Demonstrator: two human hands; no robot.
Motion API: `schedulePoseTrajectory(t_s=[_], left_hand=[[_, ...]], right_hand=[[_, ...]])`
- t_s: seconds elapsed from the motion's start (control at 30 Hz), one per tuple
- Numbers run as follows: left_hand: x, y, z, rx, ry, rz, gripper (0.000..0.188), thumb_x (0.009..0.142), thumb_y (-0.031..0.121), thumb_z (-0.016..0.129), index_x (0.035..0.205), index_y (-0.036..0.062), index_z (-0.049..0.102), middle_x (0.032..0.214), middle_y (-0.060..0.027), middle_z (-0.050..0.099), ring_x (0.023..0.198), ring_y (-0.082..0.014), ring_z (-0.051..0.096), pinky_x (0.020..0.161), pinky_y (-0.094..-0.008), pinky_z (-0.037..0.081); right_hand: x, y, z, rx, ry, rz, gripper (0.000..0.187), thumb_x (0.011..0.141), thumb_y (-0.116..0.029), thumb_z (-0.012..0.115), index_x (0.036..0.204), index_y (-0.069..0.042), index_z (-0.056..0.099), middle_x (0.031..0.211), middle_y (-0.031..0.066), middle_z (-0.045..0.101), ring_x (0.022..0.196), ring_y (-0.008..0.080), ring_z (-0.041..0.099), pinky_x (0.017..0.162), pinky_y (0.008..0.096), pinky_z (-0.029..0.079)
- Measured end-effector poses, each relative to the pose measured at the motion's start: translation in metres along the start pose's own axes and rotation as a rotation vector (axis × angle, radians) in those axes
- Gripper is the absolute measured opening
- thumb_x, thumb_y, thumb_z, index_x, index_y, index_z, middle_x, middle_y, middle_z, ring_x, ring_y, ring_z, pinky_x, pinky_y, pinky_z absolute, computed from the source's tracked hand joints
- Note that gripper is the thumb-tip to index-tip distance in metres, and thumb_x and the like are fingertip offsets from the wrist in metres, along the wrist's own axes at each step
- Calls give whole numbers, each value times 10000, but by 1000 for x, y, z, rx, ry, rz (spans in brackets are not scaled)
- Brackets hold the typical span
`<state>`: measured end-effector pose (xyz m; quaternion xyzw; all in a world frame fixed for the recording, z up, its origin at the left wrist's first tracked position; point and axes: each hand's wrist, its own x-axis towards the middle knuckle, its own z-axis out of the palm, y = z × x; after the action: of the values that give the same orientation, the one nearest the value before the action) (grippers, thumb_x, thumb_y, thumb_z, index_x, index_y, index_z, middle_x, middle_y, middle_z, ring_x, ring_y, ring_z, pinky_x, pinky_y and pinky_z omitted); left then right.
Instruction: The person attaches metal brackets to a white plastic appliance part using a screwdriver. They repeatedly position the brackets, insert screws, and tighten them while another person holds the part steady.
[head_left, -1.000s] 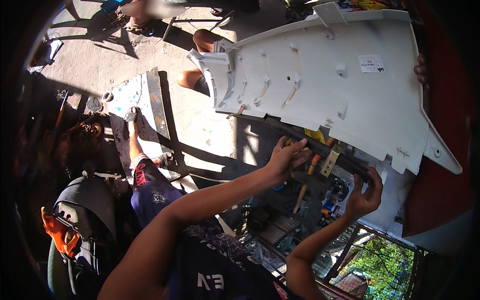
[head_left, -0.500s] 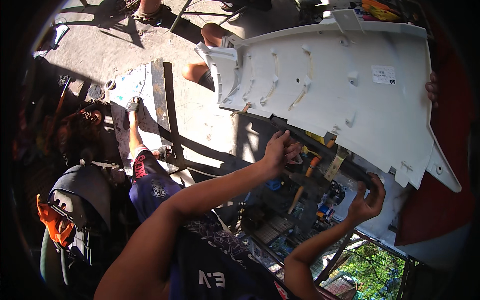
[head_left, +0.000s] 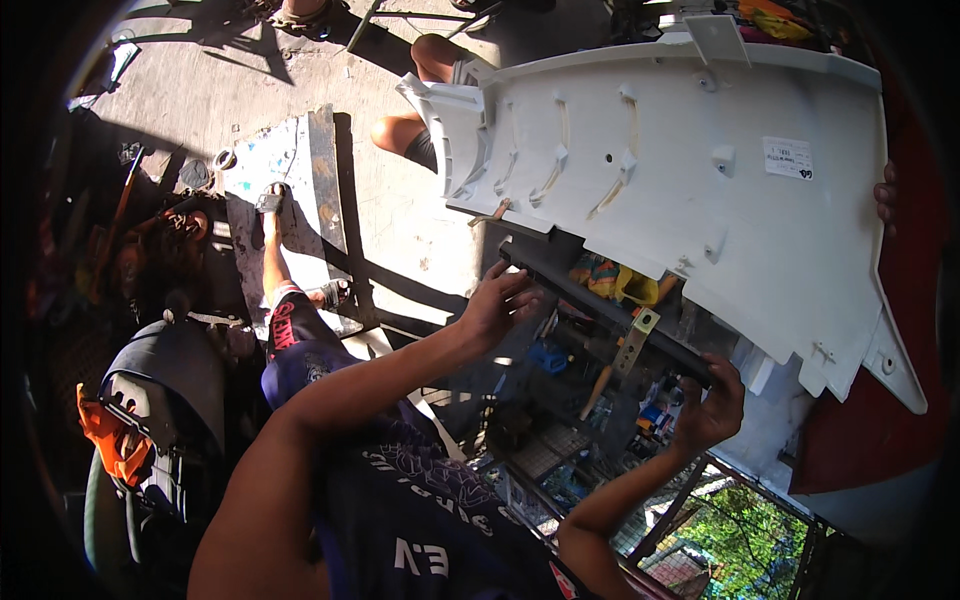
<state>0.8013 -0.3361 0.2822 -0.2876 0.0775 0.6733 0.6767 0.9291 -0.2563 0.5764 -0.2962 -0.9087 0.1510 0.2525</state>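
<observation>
A long dark bar (head_left: 585,297) slants between my hands, beside the lower edge of a large white moulded panel (head_left: 660,170). My left hand (head_left: 490,310) has its fingers curled at the bar's left end. At the other end, my right hand (head_left: 712,408) bends its fingers and thumb round the bar. A brass-coloured metal bracket (head_left: 634,343) with holes crosses the bar nearer my right hand. The panel shows its ribbed inner face and a white label (head_left: 788,157). Another person's fingers (head_left: 885,197) grip its right edge.
Behind the panel's left end are another person's knees (head_left: 405,132). Tools and containers crowd the area below the bar, with a yellow item (head_left: 637,287) near the panel edge. A paint-spotted board (head_left: 290,170) lies on the floor; a red surface (head_left: 860,440) is at right.
The bar and its bracket have shifted left, away from the panel's edge, with both my hands. The panel has moved slightly to the right in view.
</observation>
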Motion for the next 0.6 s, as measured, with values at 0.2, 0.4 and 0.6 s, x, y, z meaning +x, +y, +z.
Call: schedulePoseTrajectory(t_s=[0.2, 0.4, 0.6], left_hand=[[60, 18, -92, 27, 221, 104, 774, 958, 51, 582, 1583, 218, 157, 1197, -106, 573, 1011, -262, 626, 886, -394, 559], [143, 51, -171, 39, 236, 136, 694, 960, -2, 554, 1546, 201, 241, 1222, -156, 566, 1043, -296, 618, 917, -397, 588], [188, 69, -192, 107, 251, 124, 540, 1003, 58, 523, 1488, 160, 309, 1270, -166, 584, 1137, -314, 620, 1011, -430, 544]], right_hand=[[-9, 28, 100, -249, -298, 26, 413, 756, 18, 843, 1112, -5, 635, 1106, 159, 704, 988, 238, 699, 883, 358, 582], [-48, 106, 188, -177, -256, 218, 401, 794, 6, 827, 1125, 15, 602, 1119, 159, 707, 1029, 247, 693, 911, 375, 566], [-54, 127, 240, -250, -173, 253, 498, 806, -17, 835, 1182, 5, 508, 1122, 213, 695, 1031, 253, 694, 929, 370, 551]])
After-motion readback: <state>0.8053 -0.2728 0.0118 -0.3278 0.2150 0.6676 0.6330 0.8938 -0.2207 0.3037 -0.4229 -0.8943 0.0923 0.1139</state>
